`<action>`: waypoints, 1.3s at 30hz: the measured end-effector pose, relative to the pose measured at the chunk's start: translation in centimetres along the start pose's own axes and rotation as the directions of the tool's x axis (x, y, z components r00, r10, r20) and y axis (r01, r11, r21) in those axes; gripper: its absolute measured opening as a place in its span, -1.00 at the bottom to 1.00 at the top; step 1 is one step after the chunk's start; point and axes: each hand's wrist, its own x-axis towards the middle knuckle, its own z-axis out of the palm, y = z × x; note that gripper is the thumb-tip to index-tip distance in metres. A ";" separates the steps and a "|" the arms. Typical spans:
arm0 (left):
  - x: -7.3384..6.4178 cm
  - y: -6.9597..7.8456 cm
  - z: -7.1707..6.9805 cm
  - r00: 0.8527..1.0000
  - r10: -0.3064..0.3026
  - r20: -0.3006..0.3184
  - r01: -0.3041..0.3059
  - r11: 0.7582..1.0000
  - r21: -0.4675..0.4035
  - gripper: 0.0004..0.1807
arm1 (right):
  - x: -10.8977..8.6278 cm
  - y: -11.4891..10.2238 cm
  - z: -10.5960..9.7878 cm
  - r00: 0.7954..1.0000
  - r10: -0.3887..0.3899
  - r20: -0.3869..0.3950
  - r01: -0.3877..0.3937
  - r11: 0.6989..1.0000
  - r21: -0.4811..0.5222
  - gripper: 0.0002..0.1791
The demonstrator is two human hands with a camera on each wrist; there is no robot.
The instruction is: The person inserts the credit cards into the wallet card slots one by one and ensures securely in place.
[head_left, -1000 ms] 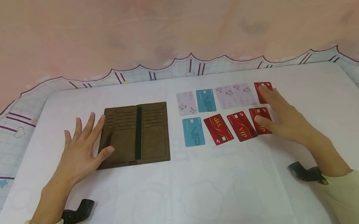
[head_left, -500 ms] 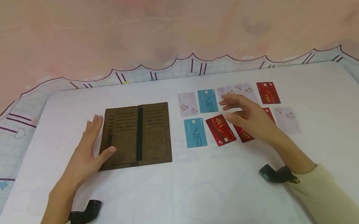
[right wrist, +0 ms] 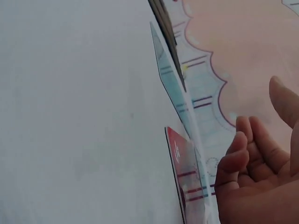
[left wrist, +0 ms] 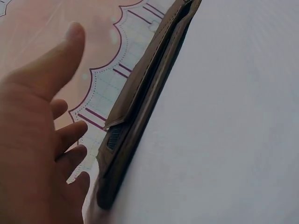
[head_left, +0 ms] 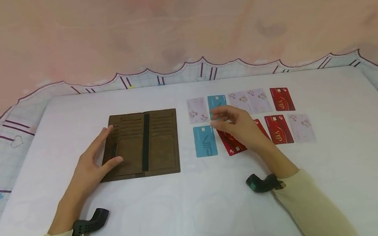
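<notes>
A brown wallet [head_left: 164, 150] with card slots and a dark middle strip lies spread open on the table. Beside its left edge is my left hand [head_left: 90, 164], fingers extended and thumb over the wallet's left part; the left wrist view has the wallet [left wrist: 140, 93] edge-on. My right hand [head_left: 246, 129] hovers over the cards with loosely bent fingers and nothing in them. Its fingertips are between the upper blue VIP card [head_left: 216, 100] and the lower blue VIP card [head_left: 205, 142]. Under that hand, a red VIP card [head_left: 231, 144] and another red card [head_left: 262, 128] are partly hidden.
Pale purple cards [head_left: 197, 110] lie in the back row, with a red VIP card [head_left: 282, 99] at its right end. In the front row, another red card [head_left: 279, 129] sits beside a pale card [head_left: 302, 128]. A white sheet [head_left: 174, 211] covers the table.
My right hand has swept left across the cards, uncovering the red and pale cards at the right, and its fingers have bent. My left hand's fingers have drawn together beside the wallet.
</notes>
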 end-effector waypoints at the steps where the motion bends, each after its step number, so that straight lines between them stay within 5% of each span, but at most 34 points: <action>1: -0.2 -0.1 0.2 1.000 0.003 0.004 -0.003 1.000 -0.001 -0.06 | -0.1 0.1 0.2 1.000 0.002 -0.004 -0.002 1.000 0.002 -0.52; 8: -0.1 -0.7 0.7 0.998 0.051 0.042 -0.053 0.998 0.039 0.00 | -0.6 0.9 1.2 0.999 0.030 -0.028 -0.031 0.999 -0.045 -0.56; 17: 0.3 -1.1 0.4 0.986 0.140 0.086 -0.148 0.985 0.093 0.06 | -0.5 1.3 1.5 0.996 -0.059 0.071 0.076 0.960 -0.270 -0.35; 25: 0.5 -0.7 0.3 0.991 0.103 0.090 -0.115 0.985 0.132 0.09 | -0.2 0.2 2.0 0.991 -0.002 0.131 0.054 0.918 -0.393 -0.20; 39: 0.5 -1.3 0.7 0.990 0.101 0.102 -0.119 0.976 0.181 0.06 | 0.1 -0.2 2.6 0.985 0.086 0.152 -0.017 0.913 -0.408 -0.08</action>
